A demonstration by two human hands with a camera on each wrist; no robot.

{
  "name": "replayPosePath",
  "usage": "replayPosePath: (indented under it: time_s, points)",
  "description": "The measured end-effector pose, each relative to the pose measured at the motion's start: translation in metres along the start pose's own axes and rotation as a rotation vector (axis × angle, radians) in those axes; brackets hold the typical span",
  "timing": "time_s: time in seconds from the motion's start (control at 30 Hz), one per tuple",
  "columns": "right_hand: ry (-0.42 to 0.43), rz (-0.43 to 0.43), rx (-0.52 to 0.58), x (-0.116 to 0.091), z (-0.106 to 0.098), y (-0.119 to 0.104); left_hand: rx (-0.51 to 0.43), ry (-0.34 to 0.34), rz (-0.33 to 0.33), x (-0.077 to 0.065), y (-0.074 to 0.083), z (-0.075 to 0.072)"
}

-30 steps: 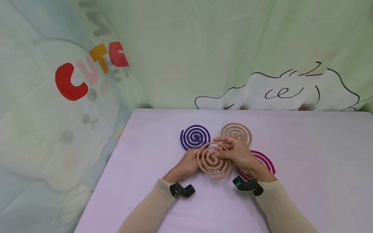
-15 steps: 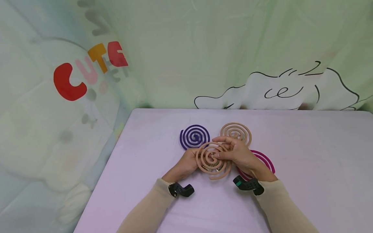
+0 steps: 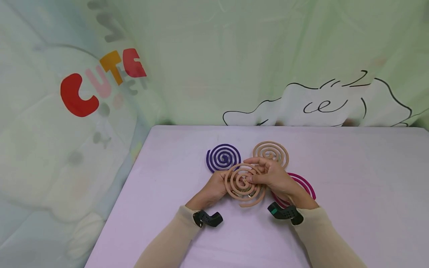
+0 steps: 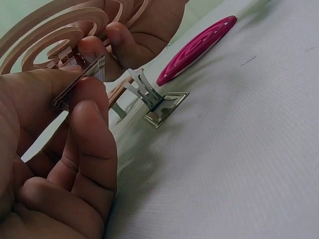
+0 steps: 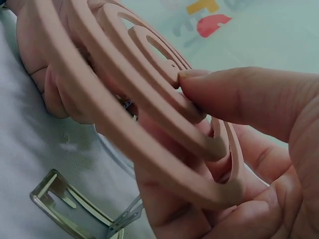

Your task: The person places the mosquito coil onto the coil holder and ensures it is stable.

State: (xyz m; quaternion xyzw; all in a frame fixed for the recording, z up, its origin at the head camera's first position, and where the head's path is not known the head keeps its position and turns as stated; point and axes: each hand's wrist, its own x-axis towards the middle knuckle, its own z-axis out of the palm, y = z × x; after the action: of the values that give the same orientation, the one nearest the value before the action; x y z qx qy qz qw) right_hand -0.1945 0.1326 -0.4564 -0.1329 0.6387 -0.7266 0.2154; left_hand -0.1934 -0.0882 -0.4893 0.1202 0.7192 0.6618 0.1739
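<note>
Tan coil (image 5: 109, 112) is held above the table (image 3: 352, 178); little shifts over this last second. Your right hand (image 3: 273, 178) pinches it near the centre, your left hand (image 3: 216, 188) pinches a metal piece (image 4: 98, 69) just beneath; contact unclear. Close work there looks steady, probably unfinished.
</note>
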Motion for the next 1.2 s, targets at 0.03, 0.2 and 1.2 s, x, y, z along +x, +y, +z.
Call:
replayPosePath:
  time_s: [0.03,0.2,1.2]
  points:
    - [-0.001,0.002,0.000,0.0000,0.0002,-0.0001,0.002,0.000,0.001,-0.0001,-0.0001,0.0000]
    - [-0.001,0.012,0.001,-0.0004,0.0003,-0.0003,0.003,0.000,-0.003,-0.0005,0.0001,0.0002]
    - [-0.027,-0.001,-0.020,-0.0005,0.0012,0.0007,-0.057,-0.022,-0.015,-0.0007,-0.0010,-0.0005]
